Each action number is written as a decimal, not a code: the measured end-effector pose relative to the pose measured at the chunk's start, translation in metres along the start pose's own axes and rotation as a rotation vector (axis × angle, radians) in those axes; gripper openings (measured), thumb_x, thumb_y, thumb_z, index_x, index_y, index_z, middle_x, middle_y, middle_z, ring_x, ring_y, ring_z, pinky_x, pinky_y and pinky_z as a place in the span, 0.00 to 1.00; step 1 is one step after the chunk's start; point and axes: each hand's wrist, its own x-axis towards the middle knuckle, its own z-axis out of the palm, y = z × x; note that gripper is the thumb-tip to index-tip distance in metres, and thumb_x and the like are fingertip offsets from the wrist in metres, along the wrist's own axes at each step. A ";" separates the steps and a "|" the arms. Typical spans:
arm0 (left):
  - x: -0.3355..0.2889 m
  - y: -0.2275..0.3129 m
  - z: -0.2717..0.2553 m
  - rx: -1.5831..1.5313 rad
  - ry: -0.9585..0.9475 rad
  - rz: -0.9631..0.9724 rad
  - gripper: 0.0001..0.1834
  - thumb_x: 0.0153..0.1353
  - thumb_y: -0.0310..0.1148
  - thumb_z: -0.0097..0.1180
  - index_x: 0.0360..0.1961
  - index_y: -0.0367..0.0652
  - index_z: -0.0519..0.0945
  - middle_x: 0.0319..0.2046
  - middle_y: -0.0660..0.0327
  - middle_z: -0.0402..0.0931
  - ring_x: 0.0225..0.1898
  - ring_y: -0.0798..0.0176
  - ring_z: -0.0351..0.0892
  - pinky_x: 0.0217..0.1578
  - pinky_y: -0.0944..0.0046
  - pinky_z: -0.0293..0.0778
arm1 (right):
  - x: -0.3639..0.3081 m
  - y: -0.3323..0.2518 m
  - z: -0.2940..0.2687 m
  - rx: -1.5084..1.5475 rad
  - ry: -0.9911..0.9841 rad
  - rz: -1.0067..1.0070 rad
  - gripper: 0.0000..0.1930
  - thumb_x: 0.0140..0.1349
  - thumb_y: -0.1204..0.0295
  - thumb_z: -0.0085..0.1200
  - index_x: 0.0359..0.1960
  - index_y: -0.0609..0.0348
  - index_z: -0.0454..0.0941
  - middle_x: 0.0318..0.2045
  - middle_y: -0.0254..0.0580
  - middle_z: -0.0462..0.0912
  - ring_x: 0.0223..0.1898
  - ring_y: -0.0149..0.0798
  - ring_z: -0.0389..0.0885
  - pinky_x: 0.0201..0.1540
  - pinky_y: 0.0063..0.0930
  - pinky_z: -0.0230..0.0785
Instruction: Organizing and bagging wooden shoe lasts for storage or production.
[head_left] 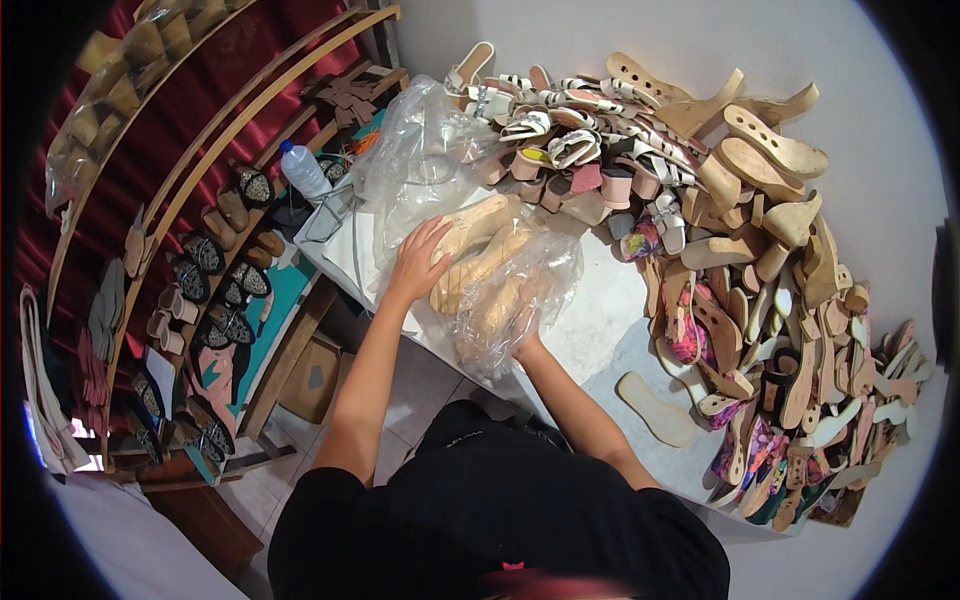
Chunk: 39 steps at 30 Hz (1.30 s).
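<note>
Lying loosely spread, the left hand rested its fingers at the left side of some pale wooden soles near the front of the white desk; its grip was open, closed around nothing. The right hand was at a clear plastic bag that covered a sole just right of the others; film blurred its fingers, so I could not tell how far that grip was closed. Beyond lay a bigger plastic bag, with white sandals heaped beside it. A pale insole lay to the right, near a large pile of shoe parts
</note>
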 end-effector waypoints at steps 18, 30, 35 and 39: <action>0.004 0.011 0.019 0.215 -0.010 -0.122 0.26 0.53 0.45 0.51 0.55 0.52 0.68 0.60 0.57 0.57 0.61 0.49 0.52 0.58 0.46 0.47 | 0.047 0.018 -0.038 -0.200 0.091 -0.320 0.36 0.58 0.52 0.46 0.55 0.70 0.46 0.48 0.55 0.65 0.48 0.43 0.69 0.46 0.32 0.69; -0.099 0.147 0.048 -0.472 -0.025 0.564 0.09 0.49 0.27 0.53 0.34 0.38 0.74 0.35 0.54 0.73 0.31 0.51 0.75 0.32 0.58 0.71 | 0.015 -0.023 -0.014 -0.181 -0.063 -0.084 0.33 0.59 0.45 0.39 0.53 0.62 0.64 0.40 0.46 0.74 0.38 0.38 0.75 0.43 0.29 0.70; -0.090 0.181 0.078 -0.308 -0.274 0.277 0.17 0.51 0.25 0.51 0.44 0.36 0.70 0.46 0.48 0.67 0.44 0.47 0.70 0.43 0.56 0.69 | 0.003 -0.091 -0.047 -0.848 -0.018 0.234 0.28 0.58 0.49 0.44 0.38 0.69 0.73 0.28 0.48 0.77 0.22 0.39 0.78 0.24 0.29 0.73; -0.088 0.182 0.100 0.037 -0.490 -0.211 0.26 0.51 0.32 0.53 0.51 0.33 0.64 0.56 0.45 0.56 0.53 0.45 0.63 0.50 0.54 0.65 | 0.036 -0.136 -0.083 -1.348 0.400 -0.300 0.26 0.45 0.68 0.58 0.47 0.65 0.65 0.36 0.50 0.76 0.33 0.43 0.77 0.33 0.38 0.71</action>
